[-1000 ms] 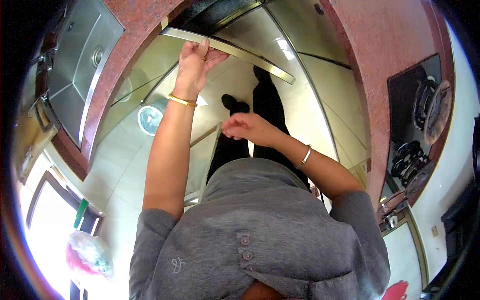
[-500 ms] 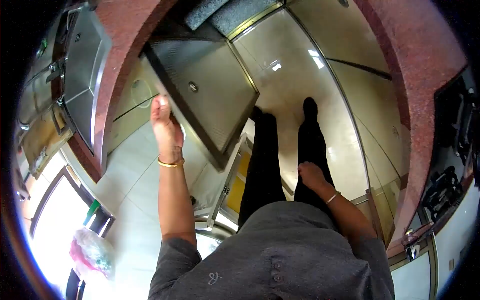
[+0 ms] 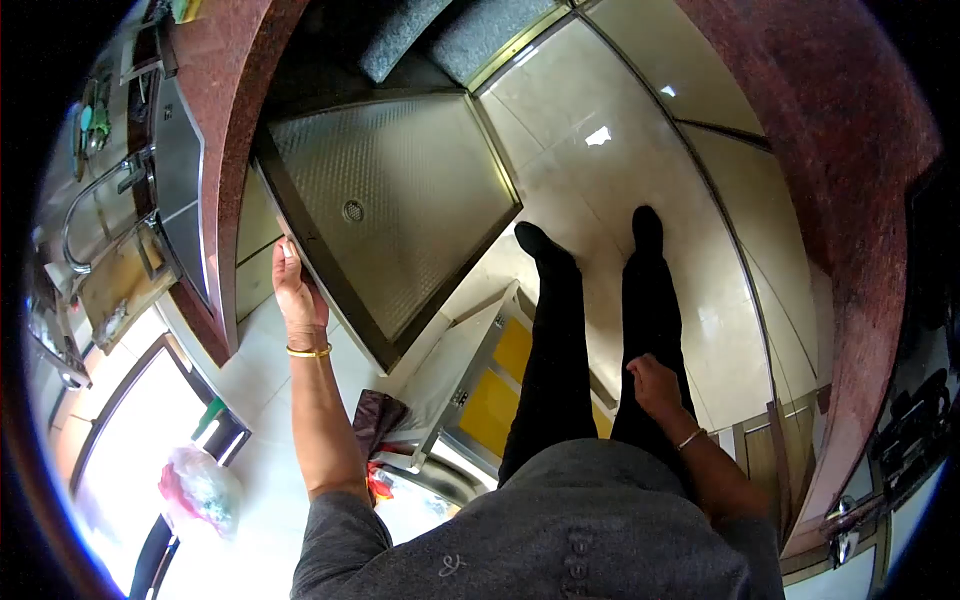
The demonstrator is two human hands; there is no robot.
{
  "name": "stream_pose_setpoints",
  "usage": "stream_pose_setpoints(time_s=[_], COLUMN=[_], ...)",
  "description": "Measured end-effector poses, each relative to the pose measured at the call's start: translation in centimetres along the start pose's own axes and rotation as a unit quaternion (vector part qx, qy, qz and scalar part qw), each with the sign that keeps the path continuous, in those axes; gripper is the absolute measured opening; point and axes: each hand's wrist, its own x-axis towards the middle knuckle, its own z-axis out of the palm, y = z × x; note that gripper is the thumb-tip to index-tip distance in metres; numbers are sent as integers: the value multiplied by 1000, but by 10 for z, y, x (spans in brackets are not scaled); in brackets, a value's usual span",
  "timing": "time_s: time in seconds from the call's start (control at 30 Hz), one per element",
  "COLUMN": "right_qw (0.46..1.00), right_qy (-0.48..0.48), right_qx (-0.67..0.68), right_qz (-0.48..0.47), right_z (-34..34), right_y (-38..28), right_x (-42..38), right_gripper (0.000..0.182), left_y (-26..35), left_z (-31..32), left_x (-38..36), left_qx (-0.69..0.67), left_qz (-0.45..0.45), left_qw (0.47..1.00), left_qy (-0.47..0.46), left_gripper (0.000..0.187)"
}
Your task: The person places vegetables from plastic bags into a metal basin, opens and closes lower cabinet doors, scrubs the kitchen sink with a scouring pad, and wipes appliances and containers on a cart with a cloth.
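Observation:
A framed cabinet door (image 3: 420, 220) with a textured panel and a small round fitting stands swung out, left of my legs. My left hand (image 3: 298, 295), with a gold bangle at the wrist, is at the door's outer edge; the thumb lies along the frame, and the other fingers are partly hidden. My right hand (image 3: 657, 390) hangs before my right thigh, fingers curled in, with nothing visible in it.
Dark shelving with grey surfaces (image 3: 490, 40) lies behind the door. A reddish stone counter (image 3: 232, 100) curves around both sides. Near my left leg is a metal-framed unit with yellow panels (image 3: 490, 400). A sink (image 3: 180, 180) and a plastic bag (image 3: 200, 490) are at left.
The door's outer edge and my left hand appear farther left and lower, and more of the panel shows. The camera view has also shifted. My right hand stays by my thigh.

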Motion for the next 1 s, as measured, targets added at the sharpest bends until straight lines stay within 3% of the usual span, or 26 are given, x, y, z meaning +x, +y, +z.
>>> stream_pose_setpoints(time_s=[0.17,0.27,0.43,0.63,0.73,0.77,0.83,0.9,0.97,1.0], right_qw=[1000,999,998,994,993,991,985,972,942,948], right_qy=[-10,46,48,76,76,73,55,50,105,102], right_qx=[4,4,21,49,82,97,110,146,94,134], right_qz=[17,2,-33,-58,-48,-48,-120,-178,-303,-272], right_z=[0,6,6,4,13,15,0,-35,-51,-65], right_y=[8,10,14,9,6,-1,-52,-136,-178,-204], right_x=[-3,-4,-8,-4,13,22,47,70,106,119], right_gripper=[12,7,7,8,13,16,22,28,38,42], left_y=[-3,-4,0,0,-6,-6,-11,9,-12,-28], left_z=[3,7,30,52,69,75,73,92,68,54], left_x=[-1,-4,-12,-11,-9,-12,-21,-46,-60,-67], left_qx=[-23,-26,-57,-136,-202,-242,-315,-314,-290,-279], left_qz=[5,17,12,-8,20,10,-29,-47,-68,-88], left_qw=[1000,999,998,990,978,969,939,936,938,941], left_qy=[8,10,13,19,-43,-38,-136,-152,-179,-169], left_gripper=[21,23,29,22,20,19,30,42,50,51])
